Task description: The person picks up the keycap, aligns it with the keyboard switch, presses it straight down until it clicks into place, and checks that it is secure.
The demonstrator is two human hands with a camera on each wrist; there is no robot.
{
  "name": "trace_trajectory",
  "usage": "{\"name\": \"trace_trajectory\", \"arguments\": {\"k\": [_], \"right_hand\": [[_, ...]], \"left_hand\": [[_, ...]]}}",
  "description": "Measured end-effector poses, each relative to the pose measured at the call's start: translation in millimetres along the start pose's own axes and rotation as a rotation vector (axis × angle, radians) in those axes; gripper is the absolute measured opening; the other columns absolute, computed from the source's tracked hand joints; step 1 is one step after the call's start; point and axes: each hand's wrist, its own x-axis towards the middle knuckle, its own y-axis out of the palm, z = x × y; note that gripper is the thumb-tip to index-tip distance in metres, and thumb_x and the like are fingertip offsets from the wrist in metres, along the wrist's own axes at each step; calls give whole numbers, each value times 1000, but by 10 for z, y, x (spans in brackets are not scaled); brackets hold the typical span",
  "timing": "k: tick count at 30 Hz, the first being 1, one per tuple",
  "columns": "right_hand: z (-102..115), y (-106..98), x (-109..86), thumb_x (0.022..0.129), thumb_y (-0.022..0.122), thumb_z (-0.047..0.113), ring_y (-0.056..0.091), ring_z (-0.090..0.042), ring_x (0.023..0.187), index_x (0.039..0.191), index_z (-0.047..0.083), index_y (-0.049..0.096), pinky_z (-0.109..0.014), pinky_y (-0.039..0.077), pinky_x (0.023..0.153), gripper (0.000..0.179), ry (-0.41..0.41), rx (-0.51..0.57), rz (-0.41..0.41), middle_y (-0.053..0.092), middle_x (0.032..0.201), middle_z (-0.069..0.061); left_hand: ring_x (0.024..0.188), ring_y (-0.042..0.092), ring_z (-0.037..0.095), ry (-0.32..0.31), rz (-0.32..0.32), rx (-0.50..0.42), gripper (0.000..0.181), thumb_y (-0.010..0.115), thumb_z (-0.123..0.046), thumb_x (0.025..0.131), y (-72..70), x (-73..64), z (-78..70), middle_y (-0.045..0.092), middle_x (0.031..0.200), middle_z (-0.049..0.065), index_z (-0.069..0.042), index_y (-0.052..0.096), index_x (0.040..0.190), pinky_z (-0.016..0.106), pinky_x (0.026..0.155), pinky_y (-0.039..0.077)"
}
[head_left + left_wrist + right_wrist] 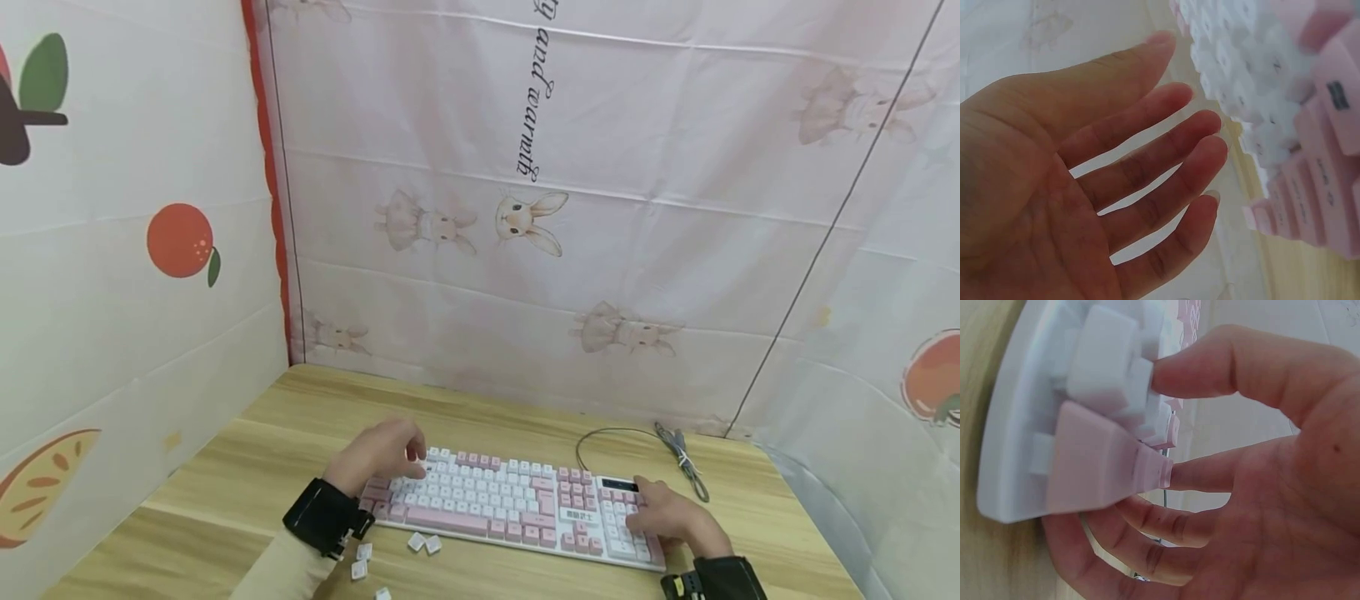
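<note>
A white and pink keyboard [450, 522] lies on the wooden table, its long side across my front. Over its upper left part hangs my left hand [378, 457]; in the left wrist view its fingers [1154, 209] are loosely bent and spread, with nothing between them and the thumb. At the other end, my right hand [670, 514] grips the keyboard's right side. The right wrist view shows the thumb [1200, 369] on white number-pad keys and fingers curled around the side edge by a pink key [1088, 465]. Several loose white keycaps [416, 542] lie in front of the keyboard's left part.
A grey cable [686, 467], tied in a bundle, lies behind the keyboard's right end. Printed cloth [480, 275] hangs behind the table, with more cloth [112, 333] along the left side. The wooden table [240, 475] extends left of the keyboard.
</note>
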Motion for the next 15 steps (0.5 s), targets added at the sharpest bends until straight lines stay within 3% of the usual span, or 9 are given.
{"name": "trace_trajectory", "arguments": {"k": [15], "right_hand": [[10,-6,-8,88,69,12,55,-38,105,152,-20,21,-35,47,67,86,-6,-1,5,32,146,-50]], "left_hand": [[77,59,13,107,38,-24,16,88,-18,81,-19,-117,-97,68,83,-3,-13,77,91,35,70,51]]}}
